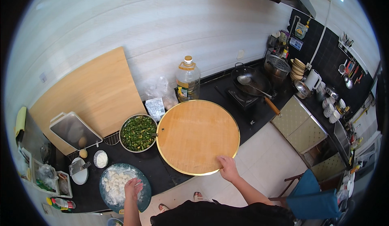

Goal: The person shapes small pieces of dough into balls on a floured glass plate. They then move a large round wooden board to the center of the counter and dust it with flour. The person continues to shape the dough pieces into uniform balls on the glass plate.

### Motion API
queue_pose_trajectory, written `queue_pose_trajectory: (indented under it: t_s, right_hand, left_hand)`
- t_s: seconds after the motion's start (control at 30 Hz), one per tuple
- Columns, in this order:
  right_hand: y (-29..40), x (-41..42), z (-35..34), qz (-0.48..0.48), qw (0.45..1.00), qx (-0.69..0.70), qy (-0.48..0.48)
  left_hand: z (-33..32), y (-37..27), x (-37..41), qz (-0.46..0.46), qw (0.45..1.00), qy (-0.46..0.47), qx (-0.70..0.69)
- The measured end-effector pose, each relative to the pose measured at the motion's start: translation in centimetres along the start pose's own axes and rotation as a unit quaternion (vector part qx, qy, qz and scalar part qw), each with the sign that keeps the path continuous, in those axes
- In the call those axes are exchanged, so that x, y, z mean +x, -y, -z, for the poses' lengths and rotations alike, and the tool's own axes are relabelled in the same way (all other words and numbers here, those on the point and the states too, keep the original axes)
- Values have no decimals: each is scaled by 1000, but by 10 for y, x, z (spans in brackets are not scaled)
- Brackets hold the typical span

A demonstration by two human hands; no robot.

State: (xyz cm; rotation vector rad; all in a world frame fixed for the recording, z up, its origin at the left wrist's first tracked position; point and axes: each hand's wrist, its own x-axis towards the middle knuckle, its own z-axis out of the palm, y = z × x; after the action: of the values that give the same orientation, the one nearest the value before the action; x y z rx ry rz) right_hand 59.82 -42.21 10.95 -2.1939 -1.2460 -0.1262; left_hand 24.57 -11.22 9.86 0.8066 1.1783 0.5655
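Note:
A large round wooden board (199, 136) with a gold-coloured rim lies on the black counter, and my right hand (227, 166) touches its near right edge, fingers over the top. My left hand (133, 189) is over the right part of a round dark green board (141, 177) dusted with flour; its fingers look loosely spread and hold nothing visible. Small dough pieces (116, 180) lie in the flour left of that hand. Behind them a metal bowl (121, 136) holds chopped greens (137, 133), with a handle sticking out on its right. A small bowl of white powder (101, 159) stands nearby.
A cleaver (77, 167) rests on a white plate (80, 176). An egg (83, 153) sits by a leaning tray (74, 131). An oil jug (188, 80) stands behind the board. A wok (250, 80) with a ladle is on the stove, its wooden handle (272, 106) jutting toward the counter edge.

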Motion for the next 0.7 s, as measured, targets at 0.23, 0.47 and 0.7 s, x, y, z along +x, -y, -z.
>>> queue_pose_trajectory:
  t_s: [0.23,0.47,0.7]
  right_hand:
    - [-57,45,17,-97,991,19,-89]
    - [-102,108,13,-94,994,-2,-52]
    - [-121,155,-4,-97,995,-2,-29]
  left_hand:
    - [-46,-1,-2,12,994,7,104]
    - [-108,9,12,-33,973,61,220]
    - [-151,21,29,-52,960,72,267]
